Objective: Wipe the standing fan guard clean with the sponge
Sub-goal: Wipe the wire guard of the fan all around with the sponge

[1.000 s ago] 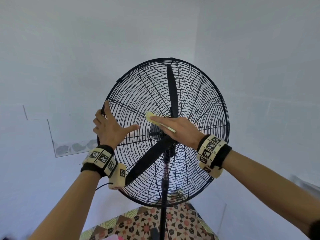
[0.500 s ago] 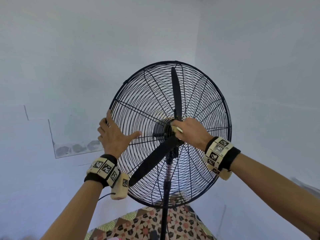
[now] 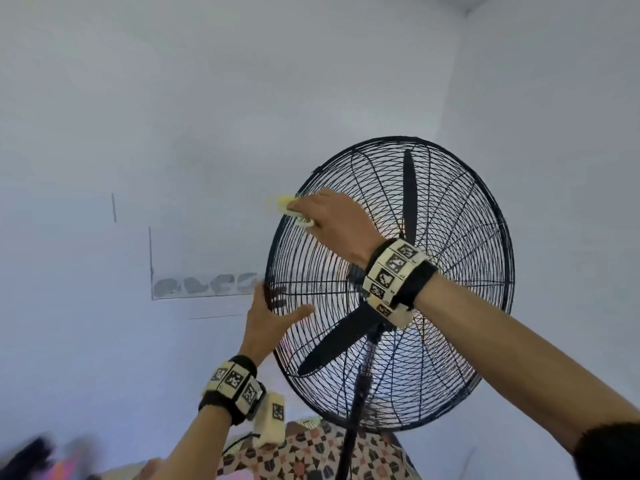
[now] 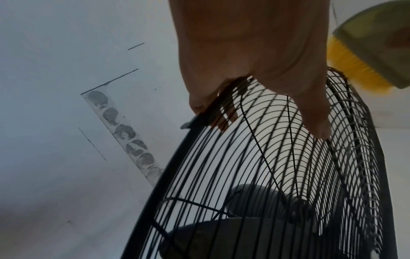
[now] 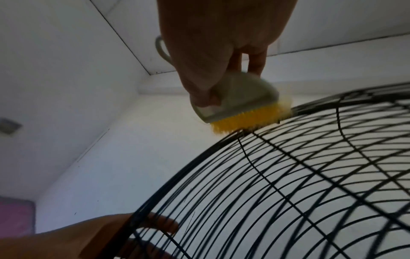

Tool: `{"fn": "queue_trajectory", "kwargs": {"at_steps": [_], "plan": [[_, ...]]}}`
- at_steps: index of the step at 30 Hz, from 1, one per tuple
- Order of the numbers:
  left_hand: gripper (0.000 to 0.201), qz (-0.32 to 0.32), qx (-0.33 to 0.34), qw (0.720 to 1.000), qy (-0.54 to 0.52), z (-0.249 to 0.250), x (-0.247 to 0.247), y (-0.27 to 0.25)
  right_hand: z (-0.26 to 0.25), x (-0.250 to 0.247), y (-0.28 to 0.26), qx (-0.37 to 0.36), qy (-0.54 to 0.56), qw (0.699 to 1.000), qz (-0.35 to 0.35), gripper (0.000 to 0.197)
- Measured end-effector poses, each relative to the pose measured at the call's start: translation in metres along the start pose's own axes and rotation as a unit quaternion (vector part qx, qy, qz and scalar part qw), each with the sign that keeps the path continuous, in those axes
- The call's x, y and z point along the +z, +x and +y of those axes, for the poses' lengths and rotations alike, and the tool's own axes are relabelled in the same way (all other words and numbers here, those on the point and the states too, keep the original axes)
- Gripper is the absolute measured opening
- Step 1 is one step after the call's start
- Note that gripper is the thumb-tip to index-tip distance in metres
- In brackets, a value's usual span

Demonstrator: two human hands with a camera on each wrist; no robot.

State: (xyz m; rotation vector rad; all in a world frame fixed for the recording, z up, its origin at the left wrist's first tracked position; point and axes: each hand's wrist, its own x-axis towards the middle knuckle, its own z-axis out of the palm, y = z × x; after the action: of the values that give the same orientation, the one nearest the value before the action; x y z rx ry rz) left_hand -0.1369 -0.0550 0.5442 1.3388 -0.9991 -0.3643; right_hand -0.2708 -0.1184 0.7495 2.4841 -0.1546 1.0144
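Note:
The black wire fan guard [image 3: 450,306] stands on its pole, blades [image 3: 408,195] still behind it. My right hand [image 3: 311,213] grips the sponge [image 3: 294,209], a pale block with a yellow scrubbing face, and presses it on the guard's upper-left rim. In the right wrist view the yellow face of the sponge [image 5: 239,108] lies on the rim wires, with thumb and fingers [image 5: 255,61] round its back. My left hand [image 3: 273,317] holds the guard's left rim. Its fingers [image 4: 221,108] hook behind the wires and its thumb lies on the front. The sponge [image 4: 366,52] shows above.
White walls meet in a corner behind the fan. A grey smudged strip [image 3: 204,285] marks the left wall. The fan pole [image 3: 356,403] runs down to a patterned tiled surface [image 3: 311,452]. A blurred dark shape [image 3: 27,455] sits at the bottom left.
My right hand carried the sponge from the hub up and left to the guard's upper-left rim. My left hand stays on the left rim. The head view has swung left and upward.

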Motion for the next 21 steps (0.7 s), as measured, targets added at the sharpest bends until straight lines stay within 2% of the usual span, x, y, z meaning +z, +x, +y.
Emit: {"fn": "queue_trajectory", "kwargs": {"at_steps": [3,6,9,11,13,14,15,16,18,20,21], "plan": [[0.107,-0.021,-0.007,1.000,-0.006,-0.001,-0.005,0.000,-0.007,0.017,0.009,-0.007,-0.052,0.999,-0.015,0.033],[0.105,-0.033,0.007,0.999,-0.011,-0.002,-0.006,-0.002,-0.006,0.027,0.007,0.008,-0.098,0.995,0.027,0.047],[0.101,-0.037,0.011,0.999,-0.013,-0.006,-0.006,-0.002,-0.009,0.034,-0.002,-0.006,-0.092,0.994,0.056,0.047],[0.097,-0.028,0.017,0.999,-0.008,-0.008,-0.006,-0.002,-0.025,0.044,-0.018,-0.063,-0.066,0.996,0.016,0.048],[0.076,-0.019,0.032,0.999,0.011,-0.013,-0.003,0.002,-0.049,0.056,-0.043,-0.146,-0.036,0.986,-0.073,0.045],[0.065,-0.017,0.039,0.999,0.023,-0.014,-0.002,0.003,-0.057,0.061,-0.053,-0.170,-0.008,0.979,-0.115,0.044],[0.066,-0.020,0.042,0.999,0.024,-0.015,-0.001,0.005,-0.060,0.062,-0.056,-0.171,0.016,0.976,-0.134,0.043],[0.074,-0.028,0.039,0.999,0.010,-0.017,-0.001,0.007,-0.058,0.060,-0.052,-0.151,0.032,0.981,-0.122,0.043],[0.093,-0.036,0.027,0.999,-0.012,-0.017,-0.003,0.007,-0.041,0.054,-0.031,-0.069,0.036,0.996,-0.050,0.043],[0.097,-0.034,0.025,0.999,-0.022,-0.019,-0.005,0.005,-0.023,0.043,-0.010,-0.005,-0.007,1.000,0.019,0.046],[0.099,-0.036,0.029,0.999,-0.027,-0.021,-0.005,0.006,-0.021,0.040,-0.006,0.012,-0.026,1.000,0.009,0.050]]}}
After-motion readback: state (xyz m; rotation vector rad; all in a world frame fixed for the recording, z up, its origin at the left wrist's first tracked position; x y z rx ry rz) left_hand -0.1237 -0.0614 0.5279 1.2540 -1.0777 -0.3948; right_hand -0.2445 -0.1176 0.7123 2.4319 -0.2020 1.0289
